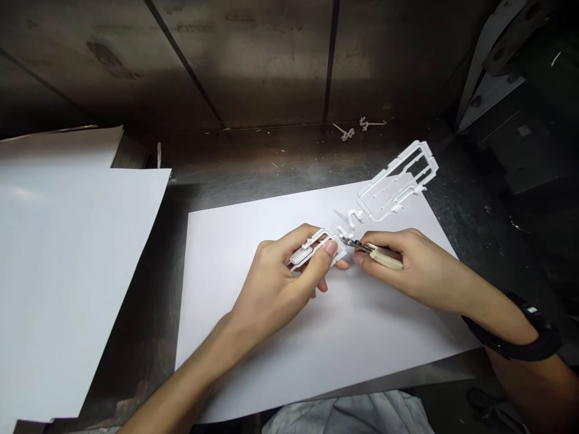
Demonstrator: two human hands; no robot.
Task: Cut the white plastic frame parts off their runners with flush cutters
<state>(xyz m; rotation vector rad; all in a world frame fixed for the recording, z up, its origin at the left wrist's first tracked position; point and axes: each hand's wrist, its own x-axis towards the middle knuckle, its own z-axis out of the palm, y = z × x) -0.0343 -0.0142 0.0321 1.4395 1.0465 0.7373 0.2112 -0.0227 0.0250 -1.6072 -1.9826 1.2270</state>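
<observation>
My left hand (289, 271) is closed on a white plastic frame part (305, 256), thumb on top and fingers beneath. A curved white plastic runner (355, 218) joins that part to a second, similar white frame (398, 181), which sticks out to the upper right. In my right hand (398, 259) is a pair of cutting pliers (384, 256) with cream handles. The jaws of the pliers touch or nearly touch the runner where it meets the held part. Whether the jaws are closed on the plastic, I cannot tell.
Below my hands a white sheet (253, 374) covers part of the dark metal bench (203, 175). More white sheets (72, 253) are stacked at the left. Cut white scraps (357, 128) lie near the metal back wall (271, 60). Dark machinery (520, 138) stands at the right.
</observation>
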